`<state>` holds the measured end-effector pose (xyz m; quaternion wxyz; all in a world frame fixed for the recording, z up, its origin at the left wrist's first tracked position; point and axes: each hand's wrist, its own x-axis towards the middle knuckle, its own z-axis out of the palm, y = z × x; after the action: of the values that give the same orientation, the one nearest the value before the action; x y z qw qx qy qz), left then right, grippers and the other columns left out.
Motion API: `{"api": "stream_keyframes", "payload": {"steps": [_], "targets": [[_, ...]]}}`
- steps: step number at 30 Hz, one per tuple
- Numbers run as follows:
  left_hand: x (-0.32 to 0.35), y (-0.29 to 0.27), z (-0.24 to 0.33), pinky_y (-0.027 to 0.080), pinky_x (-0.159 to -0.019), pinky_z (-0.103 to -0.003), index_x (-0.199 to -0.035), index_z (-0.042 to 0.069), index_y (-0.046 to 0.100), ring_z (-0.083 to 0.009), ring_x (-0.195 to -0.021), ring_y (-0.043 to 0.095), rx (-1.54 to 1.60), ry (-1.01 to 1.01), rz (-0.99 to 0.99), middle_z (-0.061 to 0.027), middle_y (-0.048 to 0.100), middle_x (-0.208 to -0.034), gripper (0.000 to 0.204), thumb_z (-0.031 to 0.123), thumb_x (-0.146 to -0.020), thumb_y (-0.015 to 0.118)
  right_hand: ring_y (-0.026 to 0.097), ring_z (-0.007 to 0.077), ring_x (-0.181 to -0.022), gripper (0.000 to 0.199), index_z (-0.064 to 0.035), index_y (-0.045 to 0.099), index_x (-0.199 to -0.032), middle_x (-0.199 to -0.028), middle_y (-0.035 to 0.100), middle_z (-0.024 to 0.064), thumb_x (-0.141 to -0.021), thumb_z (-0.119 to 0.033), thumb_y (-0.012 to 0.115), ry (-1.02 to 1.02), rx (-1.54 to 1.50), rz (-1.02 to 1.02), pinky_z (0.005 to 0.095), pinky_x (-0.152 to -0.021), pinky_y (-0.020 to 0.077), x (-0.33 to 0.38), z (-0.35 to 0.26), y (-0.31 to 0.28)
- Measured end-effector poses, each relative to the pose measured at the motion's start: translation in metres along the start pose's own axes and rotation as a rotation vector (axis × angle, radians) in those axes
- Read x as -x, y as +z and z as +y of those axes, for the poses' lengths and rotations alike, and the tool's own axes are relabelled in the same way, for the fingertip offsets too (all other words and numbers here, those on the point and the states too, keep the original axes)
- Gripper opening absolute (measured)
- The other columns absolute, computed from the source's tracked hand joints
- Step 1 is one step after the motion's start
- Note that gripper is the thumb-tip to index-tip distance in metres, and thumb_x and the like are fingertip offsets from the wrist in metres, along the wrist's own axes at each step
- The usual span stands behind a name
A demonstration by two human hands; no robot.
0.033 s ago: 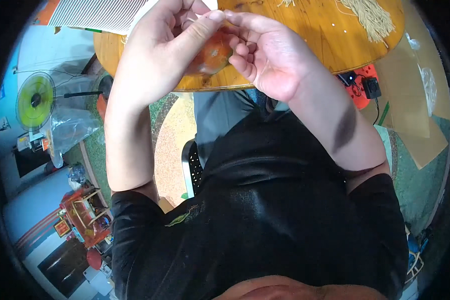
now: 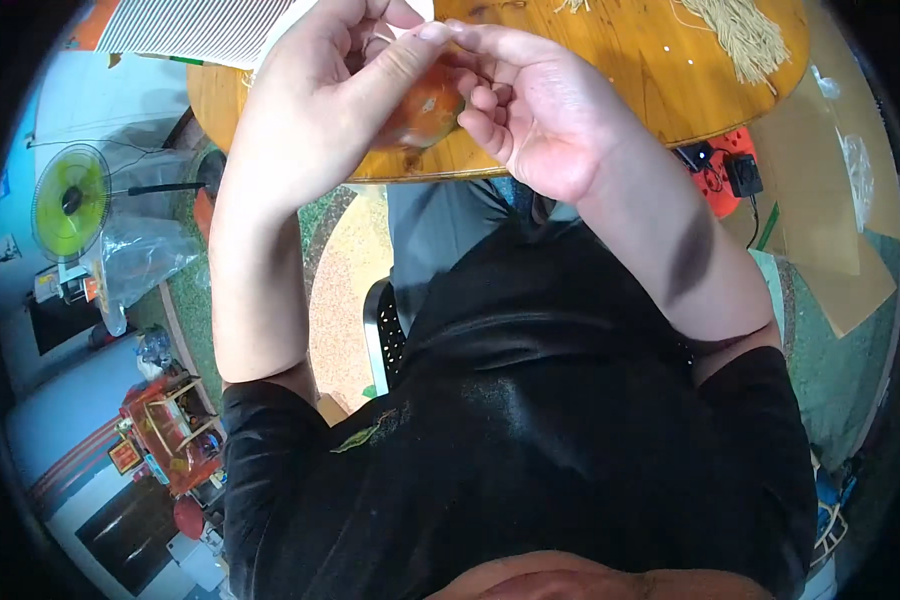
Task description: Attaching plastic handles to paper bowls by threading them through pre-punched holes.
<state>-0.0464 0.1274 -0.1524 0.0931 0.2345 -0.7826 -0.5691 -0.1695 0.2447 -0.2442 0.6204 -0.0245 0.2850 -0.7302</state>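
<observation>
My left hand (image 2: 315, 120) and my right hand (image 2: 555, 115) meet over the near edge of a round wooden table (image 2: 640, 100). The left thumb stretches across to the right hand's fingertips, and both hands are closed in a pinch there. Whatever lies between the fingertips is too small or hidden to name. Just below and behind the fingers shows a round, shiny orange-brown thing (image 2: 425, 110) with a greenish edge. My hands cover part of it, and I cannot tell whether they touch it.
A bundle of beige cords (image 2: 745, 35) lies at the table's far right. White ribbed sheet material (image 2: 190, 30) lies at the far left. On the floor are a green-bladed fan (image 2: 70, 200) at left, and a red piece with black adapters (image 2: 735, 175) and flattened cardboard (image 2: 820, 200) at right.
</observation>
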Motion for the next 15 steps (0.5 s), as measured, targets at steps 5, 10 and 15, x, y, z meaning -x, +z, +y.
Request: {"api": "stream_keyframes", "payload": {"steps": [5,10,15], "targets": [[0.000,-0.001,-0.004,0.054,-0.072,-0.022,-0.112,0.004,0.059,-0.0050,-0.081,0.061,-0.079,0.019,-0.005,0.0013,0.063,-0.088,0.014,0.016,-0.106,0.062,0.060,0.0043,-0.070,0.014,-0.0082,0.071,-0.100,-0.079,0.062,-0.0029,-0.102,-0.021,0.065,0.024,0.045,0.090,0.0212,-0.067,0.0587,-0.002,-0.001,0.005],[-0.001,-0.007,-0.016,0.060,-0.069,-0.025,-0.110,0.000,0.063,-0.0045,-0.077,0.063,-0.223,0.071,0.019,0.0012,0.065,-0.086,0.017,0.017,-0.106,0.061,0.061,0.0054,-0.072,0.012,-0.0073,0.069,-0.100,-0.084,0.065,-0.0017,-0.102,-0.019,0.065,0.001,-0.036,-0.011,0.0212,-0.067,0.0582,-0.005,-0.001,-0.003],[-0.003,-0.009,-0.018,0.062,-0.066,-0.025,-0.107,-0.002,0.065,-0.0037,-0.074,0.063,-0.301,0.105,0.034,0.0017,0.065,-0.083,0.020,0.018,-0.106,0.062,0.064,0.0098,-0.084,0.015,-0.0056,0.066,-0.105,-0.096,0.069,0.0025,-0.102,-0.020,0.065,-0.262,-0.035,-0.090,0.0267,-0.073,0.0571,-0.009,0.012,-0.020]]}}
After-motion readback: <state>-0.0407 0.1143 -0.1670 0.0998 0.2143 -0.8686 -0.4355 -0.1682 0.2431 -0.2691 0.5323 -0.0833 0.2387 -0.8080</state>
